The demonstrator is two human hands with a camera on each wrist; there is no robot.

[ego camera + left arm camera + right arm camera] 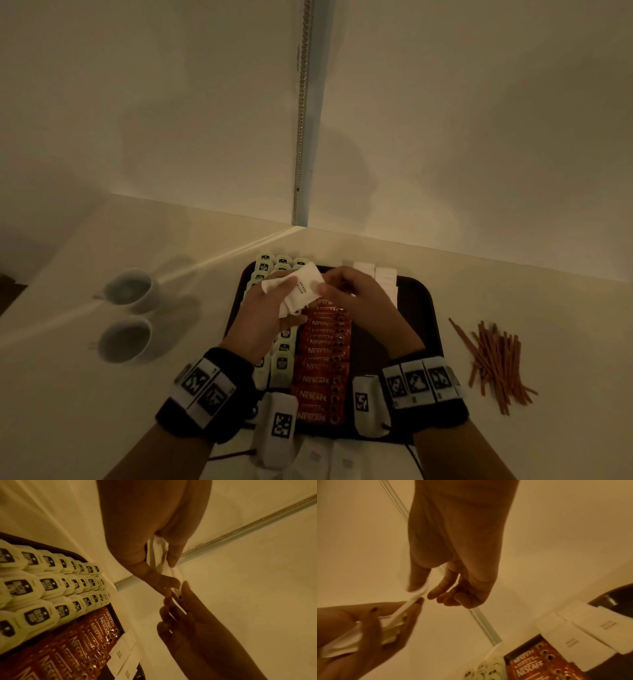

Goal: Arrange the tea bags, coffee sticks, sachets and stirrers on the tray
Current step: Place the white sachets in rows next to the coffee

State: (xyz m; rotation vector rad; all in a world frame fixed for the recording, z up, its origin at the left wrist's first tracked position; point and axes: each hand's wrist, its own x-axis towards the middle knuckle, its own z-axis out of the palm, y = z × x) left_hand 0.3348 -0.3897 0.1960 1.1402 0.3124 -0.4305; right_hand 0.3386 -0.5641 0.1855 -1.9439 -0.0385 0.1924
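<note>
My left hand (281, 294) grips a bunch of white sugar sachets (305, 287) above the dark tray (418, 308). My right hand (330, 284) pinches the edge of the top sachet (414, 597) between thumb and forefinger; its other fingers curl loosely. On the tray, pale green tea bags (282, 363) fill the left columns and red coffee sticks (322, 359) run down the middle. A few white sachets (385, 281) lie at the tray's back right. The wrist views show the same bunch (157, 553) and the rows of tea bags (49, 582) below.
A loose heap of brown stirrers (496, 363) lies on the counter right of the tray. Two white cups (130, 289) (125, 339) stand to the left. More white sachets (329, 459) lie in front of the tray. Walls meet in a corner just behind.
</note>
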